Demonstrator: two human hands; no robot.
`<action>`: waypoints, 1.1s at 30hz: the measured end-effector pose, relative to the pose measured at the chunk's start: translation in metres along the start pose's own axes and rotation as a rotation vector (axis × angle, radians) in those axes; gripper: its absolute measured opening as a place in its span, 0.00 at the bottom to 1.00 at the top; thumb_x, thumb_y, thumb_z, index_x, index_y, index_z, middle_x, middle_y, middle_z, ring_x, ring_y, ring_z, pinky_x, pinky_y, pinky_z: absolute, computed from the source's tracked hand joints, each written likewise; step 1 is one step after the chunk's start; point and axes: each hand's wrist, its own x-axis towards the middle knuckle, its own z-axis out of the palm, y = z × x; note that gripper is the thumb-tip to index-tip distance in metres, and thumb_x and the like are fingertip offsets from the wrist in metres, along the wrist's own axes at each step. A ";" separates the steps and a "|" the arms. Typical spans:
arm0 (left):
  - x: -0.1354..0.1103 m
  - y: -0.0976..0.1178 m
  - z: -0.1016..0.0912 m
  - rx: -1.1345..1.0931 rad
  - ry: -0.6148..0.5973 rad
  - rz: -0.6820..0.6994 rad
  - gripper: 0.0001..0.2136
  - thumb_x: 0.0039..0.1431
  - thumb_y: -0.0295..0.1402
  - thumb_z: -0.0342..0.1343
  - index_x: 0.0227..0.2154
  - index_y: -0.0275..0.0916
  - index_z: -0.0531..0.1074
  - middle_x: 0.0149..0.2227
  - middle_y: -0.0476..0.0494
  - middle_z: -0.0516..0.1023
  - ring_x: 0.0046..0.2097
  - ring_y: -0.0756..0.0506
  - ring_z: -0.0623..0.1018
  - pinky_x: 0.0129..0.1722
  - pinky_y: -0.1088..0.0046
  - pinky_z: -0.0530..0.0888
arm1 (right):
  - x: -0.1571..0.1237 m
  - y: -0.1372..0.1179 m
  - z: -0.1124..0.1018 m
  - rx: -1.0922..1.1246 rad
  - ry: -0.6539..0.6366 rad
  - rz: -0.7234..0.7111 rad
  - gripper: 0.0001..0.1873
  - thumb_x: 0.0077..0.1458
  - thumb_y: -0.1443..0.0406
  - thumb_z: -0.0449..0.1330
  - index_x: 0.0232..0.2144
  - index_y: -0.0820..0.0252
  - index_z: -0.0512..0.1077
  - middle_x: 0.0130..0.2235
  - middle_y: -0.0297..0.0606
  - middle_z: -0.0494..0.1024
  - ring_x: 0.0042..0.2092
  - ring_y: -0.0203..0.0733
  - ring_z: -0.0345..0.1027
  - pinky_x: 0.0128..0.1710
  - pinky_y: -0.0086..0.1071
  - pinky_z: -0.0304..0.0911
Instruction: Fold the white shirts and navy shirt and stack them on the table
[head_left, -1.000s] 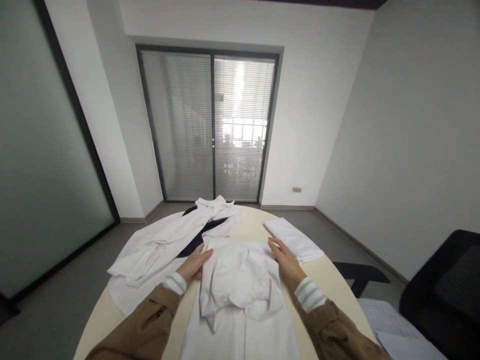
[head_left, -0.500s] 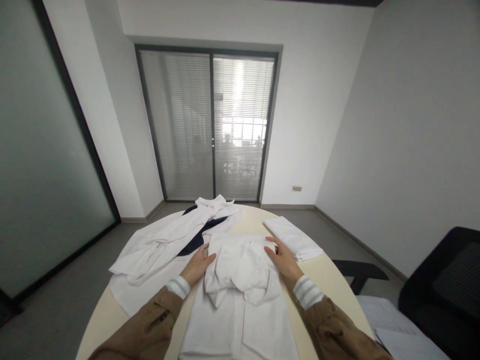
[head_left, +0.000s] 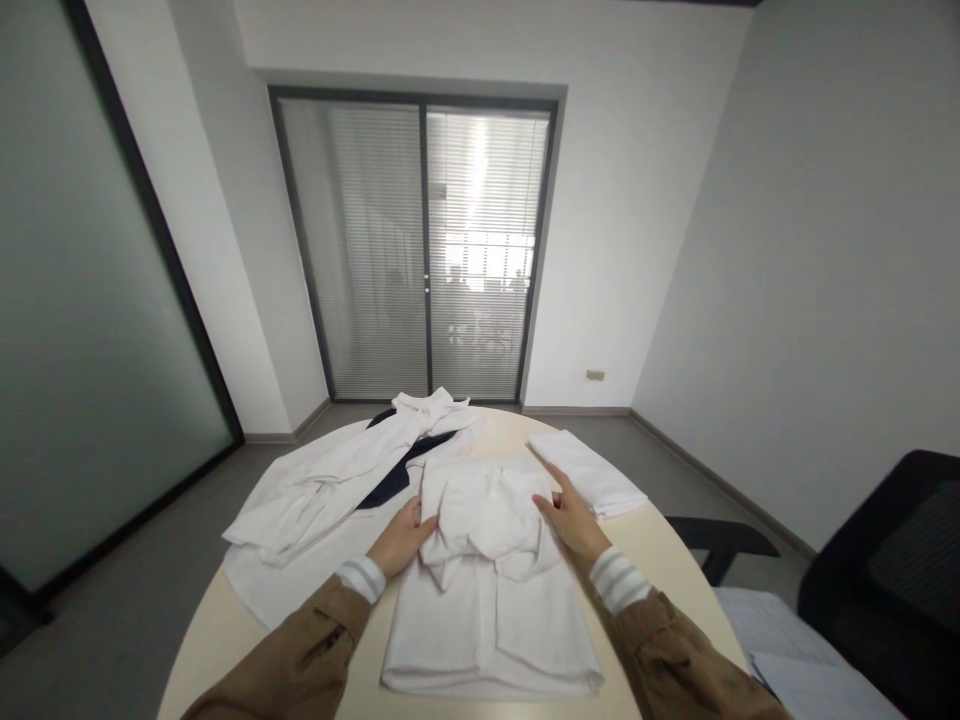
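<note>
On the table (head_left: 660, 550) lies a white garment (head_left: 487, 595), its far part bunched in loose folds, its hem flat at the near end. The left hand (head_left: 403, 540) is at the garment's left edge, thumb over the cloth, fingers curved alongside; the right hand (head_left: 574, 522) matches it at the right edge, forefinger reaching forward. Whether either pinches the cloth cannot be told.

Left of the garment a rumpled white pile (head_left: 322, 490) crowds close — navy cloth (head_left: 386, 488) showing through — and takes up the room beside the left hand. Just right of the garment's far end, a folded cloth (head_left: 592, 475) sits by the right hand's fingers. Farther right of the garment stands a black chair (head_left: 892, 570), its armrest (head_left: 724, 537) near the table's rim. Well beyond the garment is a glass door (head_left: 360, 250).
</note>
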 end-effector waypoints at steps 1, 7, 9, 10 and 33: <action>0.000 -0.001 0.001 0.021 0.009 -0.014 0.41 0.47 0.42 0.70 0.60 0.31 0.59 0.40 0.34 0.82 0.41 0.35 0.82 0.43 0.60 0.76 | -0.001 -0.003 0.000 0.026 -0.021 -0.022 0.56 0.49 0.51 0.67 0.69 0.61 0.42 0.36 0.38 0.79 0.37 0.45 0.73 0.44 0.41 0.68; -0.009 0.002 -0.008 -0.055 -0.179 -0.051 0.64 0.41 0.37 0.74 0.69 0.34 0.30 0.49 0.29 0.78 0.49 0.36 0.79 0.52 0.60 0.72 | -0.019 -0.020 -0.023 0.052 -0.350 0.063 0.65 0.38 0.58 0.75 0.70 0.54 0.40 0.59 0.52 0.69 0.55 0.52 0.69 0.59 0.46 0.59; -0.014 0.004 -0.012 -0.086 -0.252 -0.080 0.69 0.38 0.34 0.76 0.68 0.38 0.22 0.48 0.31 0.78 0.49 0.36 0.80 0.52 0.59 0.72 | -0.024 -0.023 -0.032 0.001 -0.421 0.052 0.67 0.34 0.60 0.76 0.69 0.52 0.42 0.62 0.51 0.65 0.59 0.51 0.64 0.61 0.44 0.56; -0.016 0.004 -0.014 -0.074 -0.263 -0.105 0.71 0.37 0.33 0.76 0.68 0.38 0.20 0.47 0.31 0.79 0.46 0.36 0.81 0.49 0.58 0.74 | -0.026 -0.024 -0.035 -0.033 -0.452 0.049 0.66 0.34 0.60 0.76 0.69 0.51 0.44 0.62 0.50 0.65 0.59 0.51 0.64 0.60 0.43 0.57; -0.030 0.022 -0.017 -0.008 -0.470 -0.088 0.34 0.39 0.31 0.74 0.53 0.39 0.71 0.52 0.35 0.78 0.56 0.34 0.75 0.57 0.54 0.69 | -0.036 -0.034 -0.021 -0.053 -0.658 0.180 0.38 0.38 0.69 0.69 0.55 0.51 0.68 0.43 0.34 0.77 0.44 0.46 0.71 0.44 0.35 0.67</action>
